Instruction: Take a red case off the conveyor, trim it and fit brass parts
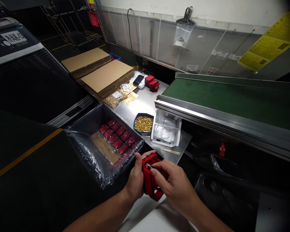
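1. Both hands meet low in the middle of the view: the left hand (135, 180) is wrapped around a red case (150, 180), holding it upright.
2. Its long axis runs roughly up and down, with the top edge tilted away from the person.
3. Right hand (176, 185) pinches a small metal piece (148, 166) at the case's top edge, fingers curled.
4. Just left of the hands sits a lined bin (87, 151) with rows of red cases; a tray of brass parts (144, 123) lies beyond on the worktop (145, 103).
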Available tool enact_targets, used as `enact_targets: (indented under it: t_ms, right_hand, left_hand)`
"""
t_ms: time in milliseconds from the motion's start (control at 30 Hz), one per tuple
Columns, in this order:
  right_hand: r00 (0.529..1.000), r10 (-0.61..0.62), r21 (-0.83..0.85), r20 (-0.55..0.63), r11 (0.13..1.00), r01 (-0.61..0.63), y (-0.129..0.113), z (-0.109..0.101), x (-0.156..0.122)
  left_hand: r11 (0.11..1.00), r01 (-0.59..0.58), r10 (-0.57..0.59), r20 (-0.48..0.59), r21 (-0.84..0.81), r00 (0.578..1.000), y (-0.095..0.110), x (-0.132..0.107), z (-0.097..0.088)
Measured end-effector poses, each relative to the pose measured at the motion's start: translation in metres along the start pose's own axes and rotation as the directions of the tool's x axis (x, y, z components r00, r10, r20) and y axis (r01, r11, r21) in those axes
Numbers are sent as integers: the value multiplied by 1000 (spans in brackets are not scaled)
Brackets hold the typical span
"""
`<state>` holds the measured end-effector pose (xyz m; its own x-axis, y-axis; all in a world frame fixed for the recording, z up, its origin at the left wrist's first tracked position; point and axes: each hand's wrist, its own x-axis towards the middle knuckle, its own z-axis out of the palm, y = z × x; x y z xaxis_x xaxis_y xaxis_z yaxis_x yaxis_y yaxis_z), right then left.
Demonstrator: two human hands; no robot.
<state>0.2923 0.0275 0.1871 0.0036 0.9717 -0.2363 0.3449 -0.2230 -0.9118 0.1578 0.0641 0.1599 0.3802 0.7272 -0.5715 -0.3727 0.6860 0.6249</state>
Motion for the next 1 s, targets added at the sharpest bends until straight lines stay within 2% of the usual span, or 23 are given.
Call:
enact_targets:
  t_ms: [233, 400, 500, 600, 700, 867, 1000]
  right_hand:
    - [999, 36, 51, -11, 998, -36, 3, 1, -2]
    - [1000, 5, 62, -12, 998, -4, 2, 0, -6]
    - [1000, -7, 72, -17, 997, 8, 0, -5, -9]
    - [997, -27, 82, -72, 996, 33, 0, -13, -10]
    - [985, -125, 49, -115, 990, 132, 1, -20, -12]
    - [943, -323, -106, -82, 944, 314, 6, -19, -14]
    - [864, -503, -383, -30, 804, 455, 8, -15, -12]
  left_hand:
    - [1000, -20, 19, 36, 17, 999, -1, -1, 3]
    - [999, -47, 45, 45, 26, 998, -1, -4, 7]
    - [1000, -20, 20, 41, 3, 999, -3, -5, 8]
    - [998, 25, -24, 37, -50, 999, -3, -7, 10]
    - [993, 59, -56, 33, -101, 998, -1, -10, 12]
    - [964, 163, -155, 54, -210, 986, 6, -11, 14]
    - [933, 236, -219, 90, -272, 972, 7, -10, 13]
